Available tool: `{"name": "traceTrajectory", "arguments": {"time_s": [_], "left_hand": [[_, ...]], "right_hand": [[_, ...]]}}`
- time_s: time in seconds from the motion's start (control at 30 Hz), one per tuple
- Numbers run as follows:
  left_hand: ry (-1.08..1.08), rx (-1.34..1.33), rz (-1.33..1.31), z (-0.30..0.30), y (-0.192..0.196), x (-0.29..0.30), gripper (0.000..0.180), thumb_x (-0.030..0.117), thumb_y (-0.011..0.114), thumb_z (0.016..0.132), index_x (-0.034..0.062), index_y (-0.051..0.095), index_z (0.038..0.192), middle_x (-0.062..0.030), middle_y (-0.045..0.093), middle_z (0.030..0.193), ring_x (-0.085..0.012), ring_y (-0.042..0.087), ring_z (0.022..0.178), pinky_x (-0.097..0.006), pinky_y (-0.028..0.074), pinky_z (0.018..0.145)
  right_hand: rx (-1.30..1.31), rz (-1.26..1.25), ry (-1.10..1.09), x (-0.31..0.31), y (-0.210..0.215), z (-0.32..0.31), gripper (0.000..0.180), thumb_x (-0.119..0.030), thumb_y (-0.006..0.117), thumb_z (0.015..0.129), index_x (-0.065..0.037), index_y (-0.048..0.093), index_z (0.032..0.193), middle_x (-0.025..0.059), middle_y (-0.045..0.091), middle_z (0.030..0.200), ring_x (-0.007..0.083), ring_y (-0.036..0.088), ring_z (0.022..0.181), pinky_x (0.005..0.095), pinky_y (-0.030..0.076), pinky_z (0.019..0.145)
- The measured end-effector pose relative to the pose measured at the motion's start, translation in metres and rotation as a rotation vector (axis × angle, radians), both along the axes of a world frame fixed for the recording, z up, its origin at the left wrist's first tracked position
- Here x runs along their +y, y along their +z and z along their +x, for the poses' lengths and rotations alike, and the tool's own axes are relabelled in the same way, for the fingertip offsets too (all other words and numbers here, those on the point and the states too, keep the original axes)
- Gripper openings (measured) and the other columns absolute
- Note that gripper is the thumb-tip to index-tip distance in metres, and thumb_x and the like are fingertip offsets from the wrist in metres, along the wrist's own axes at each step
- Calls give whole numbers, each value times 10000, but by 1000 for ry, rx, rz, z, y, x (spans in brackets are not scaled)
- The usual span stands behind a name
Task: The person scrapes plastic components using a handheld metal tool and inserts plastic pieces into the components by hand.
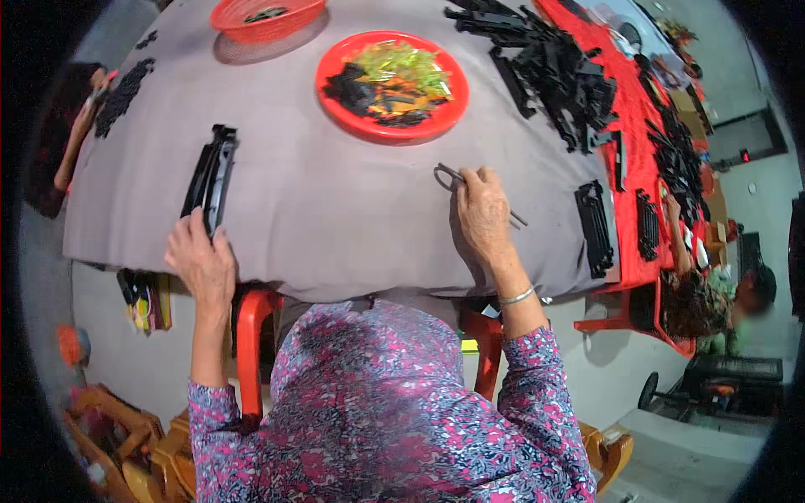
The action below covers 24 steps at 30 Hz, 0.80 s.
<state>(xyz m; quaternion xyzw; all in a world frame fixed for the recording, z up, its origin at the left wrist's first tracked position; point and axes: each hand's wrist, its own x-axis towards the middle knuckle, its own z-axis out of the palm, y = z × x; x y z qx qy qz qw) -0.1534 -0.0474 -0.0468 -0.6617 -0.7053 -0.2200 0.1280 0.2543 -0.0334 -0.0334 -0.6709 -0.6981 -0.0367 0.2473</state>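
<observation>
My left hand (201,260) rests at the table's near edge with its fingers on the near end of a stack of long black plastic parts (211,172). My right hand (482,210) lies on the grey tablecloth (319,193) and grips a thin dark metal tool (449,178) with a looped end that points left. Beyond my right hand stands a red plate (390,84) holding small black, orange and yellow-green pieces.
A red basket (264,17) sits at the far edge. A heap of black plastic parts (553,67) covers the right side beside a red cloth (633,142). Small black pieces (122,92) lie far left. Another person (713,293) sits at right. Red stools stand under the table.
</observation>
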Motion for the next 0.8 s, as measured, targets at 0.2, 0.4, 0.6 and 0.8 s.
{"name": "traceTrajectory", "arguments": {"time_s": [0.2,0.4,0.6,0.8], "left_hand": [[38,-24,55,-11,-8,1,618,200,677,804,79,488,1380,-153,517,1234,-350,482,1140,-512,356,940],[34,-57,74,3,8,-2,660,181,708,761,85,500,1379,-185,500,1245,-366,471,1159,-511,347,974],[-235,-259,73,34,25,-4,540,92,710,730,22,579,1248,-180,521,1200,-353,489,1129,-469,365,965],[-422,-387,17,59,31,-15,378,19,695,703,3,630,1076,-169,560,1082,-342,539,1011,-419,438,868]], "right_hand": [[-132,83,10,-1,4,22,201,-111,652,812,-47,626,1002,144,555,902,336,548,856,443,472,752],[373,-24,-119,47,24,84,420,-282,743,760,-1,659,1061,180,648,989,321,638,876,409,512,792],[139,53,-466,135,3,181,648,-510,744,766,20,647,1125,249,634,1078,382,604,1044,446,481,908],[16,-32,-459,164,0,182,571,-516,734,745,-15,721,1021,225,702,1009,377,666,981,433,510,894]]}}
